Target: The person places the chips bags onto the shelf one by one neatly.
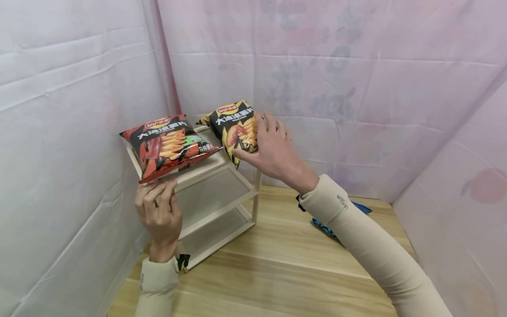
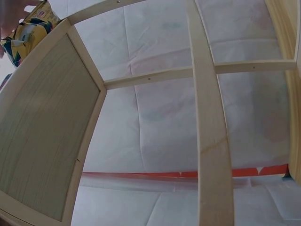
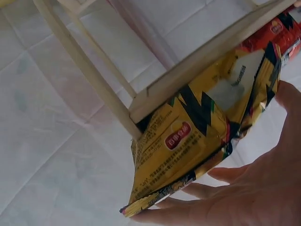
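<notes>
A red Lay's chip bag (image 1: 166, 143) lies on the left part of the top of a small wooden shelf rack (image 1: 215, 229). My left hand (image 1: 158, 211) has bent fingers at the rack's front top edge, just under that bag, and grips the frame there; the fingertips are partly hidden. At the right end of the top sits a yellow and black Lay's chip bag (image 1: 233, 127), overhanging the edge. My right hand (image 1: 273, 147) touches it with spread, fairly straight fingers, thumb at its lower side. The right wrist view shows the yellow bag's back (image 3: 183, 141) above those fingers.
The rack has lower tiers with pale panels (image 1: 215, 189) and stands on a wood-grain table (image 1: 277, 273). A blue packet (image 1: 328, 230) lies on the table, partly hidden behind my right forearm. Pale fabric walls (image 1: 356, 88) enclose the table at the back and sides.
</notes>
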`<action>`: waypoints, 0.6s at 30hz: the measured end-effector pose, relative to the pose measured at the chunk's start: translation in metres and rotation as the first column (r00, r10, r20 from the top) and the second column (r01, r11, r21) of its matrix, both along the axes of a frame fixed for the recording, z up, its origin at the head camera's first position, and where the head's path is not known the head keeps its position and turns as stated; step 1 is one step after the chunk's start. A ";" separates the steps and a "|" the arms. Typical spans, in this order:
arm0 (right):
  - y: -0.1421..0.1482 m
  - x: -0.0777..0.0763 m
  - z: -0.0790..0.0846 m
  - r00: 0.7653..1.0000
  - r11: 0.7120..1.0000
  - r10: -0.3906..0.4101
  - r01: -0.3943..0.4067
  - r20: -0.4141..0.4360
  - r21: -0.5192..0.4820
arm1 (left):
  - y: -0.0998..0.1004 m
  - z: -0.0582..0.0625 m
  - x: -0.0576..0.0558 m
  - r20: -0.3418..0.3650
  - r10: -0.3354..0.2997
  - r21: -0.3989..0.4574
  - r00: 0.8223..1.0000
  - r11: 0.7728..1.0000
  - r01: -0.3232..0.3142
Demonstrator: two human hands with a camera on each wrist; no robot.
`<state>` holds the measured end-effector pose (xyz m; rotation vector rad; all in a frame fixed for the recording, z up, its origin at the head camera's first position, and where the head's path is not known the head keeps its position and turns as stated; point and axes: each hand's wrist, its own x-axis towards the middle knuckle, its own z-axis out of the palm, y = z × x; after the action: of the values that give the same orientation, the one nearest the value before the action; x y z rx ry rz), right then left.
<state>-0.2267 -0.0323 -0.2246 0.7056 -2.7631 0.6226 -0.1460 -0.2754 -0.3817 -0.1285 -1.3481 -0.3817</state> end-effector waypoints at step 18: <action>-0.018 -0.027 -0.013 0.997 0.994 0.074 -0.073 -0.011 0.084 | 0.000 0.001 0.003 0.006 0.006 -0.006 1.000 1.000 -0.006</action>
<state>-0.2535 -0.0505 -0.2375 0.8300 -2.7741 0.5170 -0.1428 -0.2755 -0.3810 -0.1284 -1.3553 -0.3738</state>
